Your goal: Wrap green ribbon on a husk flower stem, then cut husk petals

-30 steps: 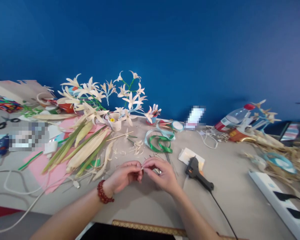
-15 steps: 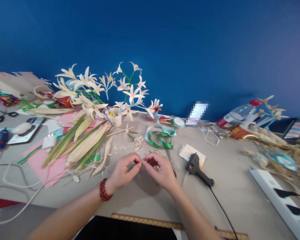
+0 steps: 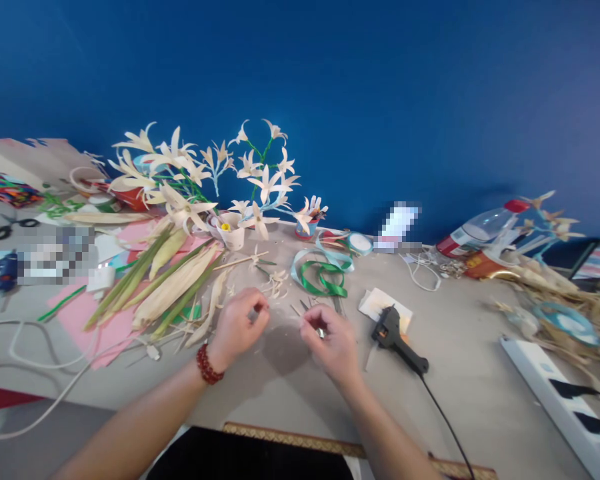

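My left hand (image 3: 243, 325) is closed in a pinch above the table, a red bead bracelet (image 3: 209, 365) at its wrist. Whatever its fingertips hold, if anything, is too small to make out. Apart from it, my right hand (image 3: 333, 343) is also closed, thumb against curled fingers. A small shiny bit shows by its fingers, and thin pointed pieces (image 3: 303, 306) stick out just beyond them; I cannot tell whether they are held. Small pale husk scraps (image 3: 276, 285) lie beyond my hands. Corn husks (image 3: 177, 290) are spread left of them, and a black glue gun (image 3: 397, 340) rests at the right.
Pale handmade flowers (image 3: 265, 183) stand in a white cup (image 3: 231, 235) by the wall. Green ribbon (image 3: 323, 279) lies near a ribbon roll (image 3: 360, 244). A power strip (image 3: 555, 400) and a bottle (image 3: 480, 228) are at the right. White cables (image 3: 45, 363) cross the left side.
My hands, fingertips together before, have drawn apart: the left moved left and up, the right slightly right. The view shifted a little. The glue gun and husks stayed in place.
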### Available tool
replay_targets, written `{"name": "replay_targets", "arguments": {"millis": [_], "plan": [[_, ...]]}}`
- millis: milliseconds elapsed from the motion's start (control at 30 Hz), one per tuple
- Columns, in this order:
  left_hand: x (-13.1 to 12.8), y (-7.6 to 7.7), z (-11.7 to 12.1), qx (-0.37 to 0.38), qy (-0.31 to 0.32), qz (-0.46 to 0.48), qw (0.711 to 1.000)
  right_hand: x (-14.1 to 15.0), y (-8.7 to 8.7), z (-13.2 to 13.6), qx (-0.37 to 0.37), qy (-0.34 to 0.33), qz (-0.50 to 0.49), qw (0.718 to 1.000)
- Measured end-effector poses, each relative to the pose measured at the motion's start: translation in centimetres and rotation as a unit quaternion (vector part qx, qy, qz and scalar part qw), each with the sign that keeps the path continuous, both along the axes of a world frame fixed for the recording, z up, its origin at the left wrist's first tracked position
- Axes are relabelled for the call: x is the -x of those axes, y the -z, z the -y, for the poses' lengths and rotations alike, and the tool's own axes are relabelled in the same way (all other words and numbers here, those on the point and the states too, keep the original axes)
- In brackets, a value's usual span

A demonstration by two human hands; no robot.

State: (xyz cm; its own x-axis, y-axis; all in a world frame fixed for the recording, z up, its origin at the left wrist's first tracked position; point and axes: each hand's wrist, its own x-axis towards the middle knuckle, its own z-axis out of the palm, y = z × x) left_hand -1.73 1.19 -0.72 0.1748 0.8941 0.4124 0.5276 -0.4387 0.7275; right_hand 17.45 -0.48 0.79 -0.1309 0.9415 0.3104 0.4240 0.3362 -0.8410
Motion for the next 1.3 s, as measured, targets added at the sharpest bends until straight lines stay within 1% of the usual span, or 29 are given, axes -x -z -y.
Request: {"name": "replay_targets", "arguments": {"millis": [33, 100, 167, 233, 400, 533, 633, 667, 733, 800, 867, 1000, 1100, 1200, 1233, 1300], "plan": [[0.1, -0.1, -0.1, 0.004, 0.003, 0.007, 1.000, -0.1, 0.0, -0.1, 0.005, 0.006, -0.012, 1.000], [0.0, -0.4, 0.0, 0.018, 0.041, 0.027, 0.999, -0.2, 0.0, -0.2, 0.016, 0.002, -0.025, 1.000], [-0.6, -0.7, 0.4, 0.029, 0.083, 0.040, 0.995, -0.1, 0.0, -0.3, 0.024, -0.015, -0.024, 0.999], [-1.3, -0.9, 0.8, 0.029, 0.097, 0.037, 0.994, 0.2, 0.1, -0.3, 0.020, -0.027, -0.021, 0.999], [-2.1, -0.8, 1.1, 0.021, 0.082, 0.023, 0.996, 0.7, 0.3, 0.1, -0.014, -0.022, 0.005, 1.000], [-1.4, -0.7, 0.8, 0.014, 0.061, 0.020, 0.998, 0.8, 0.4, 0.3, -0.048, -0.002, 0.011, 0.999], [-0.7, -0.6, 0.4, 0.026, 0.023, 0.028, 0.999, 0.6, 0.4, 0.4, -0.056, 0.030, -0.022, 0.998], [-0.5, -0.6, 0.4, 0.033, 0.018, 0.040, 0.998, 0.5, 0.4, 0.3, -0.051, 0.040, -0.035, 0.997], [-0.4, -0.7, 0.4, 0.046, 0.038, 0.070, 0.996, 0.4, 0.3, 0.3, -0.035, 0.043, -0.047, 0.997], [-0.7, -0.8, 0.6, 0.052, 0.077, 0.085, 0.992, 0.5, 0.3, 0.2, -0.022, 0.027, -0.048, 0.998], [-1.2, -1.0, 0.8, 0.051, 0.093, 0.081, 0.991, 0.7, 0.3, 0.2, -0.019, 0.011, -0.050, 0.998], [-2.0, -0.9, 1.0, 0.045, 0.082, 0.068, 0.993, 1.1, 0.3, 0.3, -0.024, 0.003, -0.052, 0.998], [-1.5, -0.6, 0.7, 0.044, 0.056, 0.069, 0.995, 0.7, 0.3, 0.2, -0.020, 0.023, -0.057, 0.998], [-0.9, -0.6, 0.4, 0.056, 0.016, 0.084, 0.995, 0.2, 0.4, 0.1, 0.020, 0.054, -0.085, 0.995], [-0.8, -0.7, 0.3, 0.063, 0.018, 0.091, 0.994, 0.1, 0.4, 0.1, 0.038, 0.057, -0.096, 0.993], [-0.9, -1.0, 0.4, 0.074, 0.045, 0.105, 0.991, 0.1, 0.5, 0.0, 0.065, 0.050, -0.109, 0.991]]}}
